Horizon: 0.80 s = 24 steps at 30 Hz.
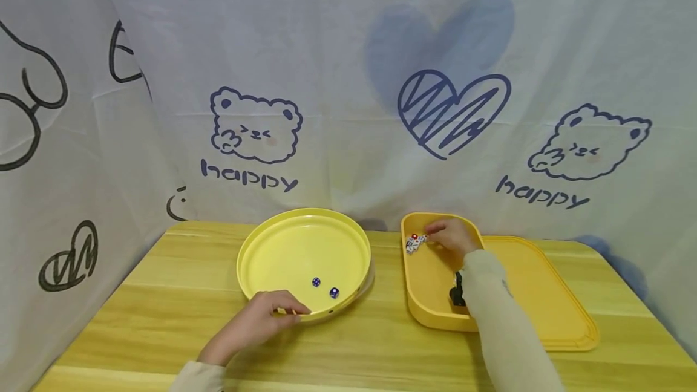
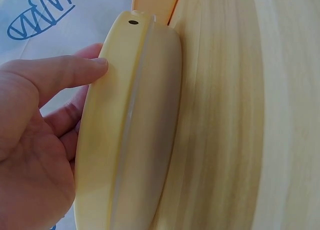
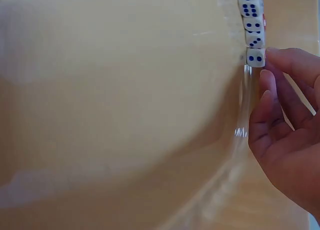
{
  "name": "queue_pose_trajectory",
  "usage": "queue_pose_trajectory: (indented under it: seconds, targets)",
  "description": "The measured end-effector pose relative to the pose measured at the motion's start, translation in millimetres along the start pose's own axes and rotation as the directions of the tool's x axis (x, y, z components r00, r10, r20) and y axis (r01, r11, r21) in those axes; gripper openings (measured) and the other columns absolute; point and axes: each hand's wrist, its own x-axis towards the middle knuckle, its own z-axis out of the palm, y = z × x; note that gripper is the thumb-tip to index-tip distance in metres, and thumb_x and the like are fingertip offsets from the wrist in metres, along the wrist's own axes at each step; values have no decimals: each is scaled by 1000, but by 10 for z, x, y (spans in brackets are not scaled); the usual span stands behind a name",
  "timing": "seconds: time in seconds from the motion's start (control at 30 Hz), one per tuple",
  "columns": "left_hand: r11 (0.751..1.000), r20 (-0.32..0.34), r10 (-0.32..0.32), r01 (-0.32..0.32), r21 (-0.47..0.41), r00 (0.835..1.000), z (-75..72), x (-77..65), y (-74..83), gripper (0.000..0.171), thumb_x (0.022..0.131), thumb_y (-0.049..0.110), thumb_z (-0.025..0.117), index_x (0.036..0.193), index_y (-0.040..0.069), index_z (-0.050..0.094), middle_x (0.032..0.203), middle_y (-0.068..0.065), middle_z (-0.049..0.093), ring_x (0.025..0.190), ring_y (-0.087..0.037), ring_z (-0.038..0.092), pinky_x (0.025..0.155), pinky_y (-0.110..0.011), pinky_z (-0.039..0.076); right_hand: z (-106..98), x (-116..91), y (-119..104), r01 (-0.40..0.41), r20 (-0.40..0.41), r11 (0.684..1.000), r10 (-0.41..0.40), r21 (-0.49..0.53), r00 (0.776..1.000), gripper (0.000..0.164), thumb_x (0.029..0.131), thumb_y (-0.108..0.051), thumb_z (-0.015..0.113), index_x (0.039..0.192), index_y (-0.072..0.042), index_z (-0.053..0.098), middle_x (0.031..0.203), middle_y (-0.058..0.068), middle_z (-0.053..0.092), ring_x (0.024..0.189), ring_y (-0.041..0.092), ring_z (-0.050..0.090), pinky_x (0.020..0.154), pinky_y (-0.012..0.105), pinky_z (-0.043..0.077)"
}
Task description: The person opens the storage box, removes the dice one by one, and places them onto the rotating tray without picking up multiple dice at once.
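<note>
My left hand [image 1: 267, 318] grips the near rim of a round yellow tray [image 1: 272, 222]. In the left wrist view its thumb presses the outside wall, with fingers behind the rim. Two blue dice, one nearer the middle [image 1: 316, 282] and one nearer the edge [image 1: 334, 292], lie in this tray. Inside an orange-yellow rectangular tray [image 1: 435, 318], my right hand [image 1: 451, 236] has its fingertips at an end white die [image 3: 255, 58] and appears to pinch it. More white dice [image 3: 250, 7] run on from it in a line; a red one [image 1: 414, 236] shows among them.
A black object [image 1: 457, 291] sits at the near end of the rectangular tray, partly hidden by the right sleeve [image 1: 506, 319]. A flat orange-yellow lid or tray [image 1: 544, 295] lies to the right. A printed cloth [image 1: 337, 77] hangs behind the wooden table [image 1: 147, 307].
</note>
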Motion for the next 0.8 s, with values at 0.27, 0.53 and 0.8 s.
queue_pose_trajectory:
  seconds: [0.27, 0.53, 0.8]
  targets:
    - [1000, 5, 2, -1, -13, 1000, 7, -10, 3, 15, 88, 1, 68, 98, 9, 76, 89, 9, 67, 81, -7, 58, 69, -26, 49, 79, 38, 22, -24, -7, 998, 24, -56, 1000, 22, 82, 6, 70, 104, 8, 70, 95, 16, 69, 79, 24, 57, 72, 31, 51]
    - [1000, 5, 4, -4, -17, 1000, 8, 5, 9, 15, 87, 1, 68, 98, 9, 76, 89, 9, 68, 81, -7, 58, 69, -26, 48, 60, 26, -6, -26, 1, 990, 26, -138, 1000, 18, 83, 4, 70, 101, 7, 70, 91, 14, 67, 78, 24, 55, 73, 33, 49]
    - [1000, 4, -4, 4, -2, 1000, -10, 9, 14, 15, 87, 1, 68, 98, 9, 76, 89, 9, 67, 80, -7, 58, 69, -26, 48, -2, 21, -98, -50, 23, 994, 52, -95, 998, 19, 85, -1, 70, 104, 4, 69, 92, 11, 65, 79, 23, 54, 70, 30, 48]
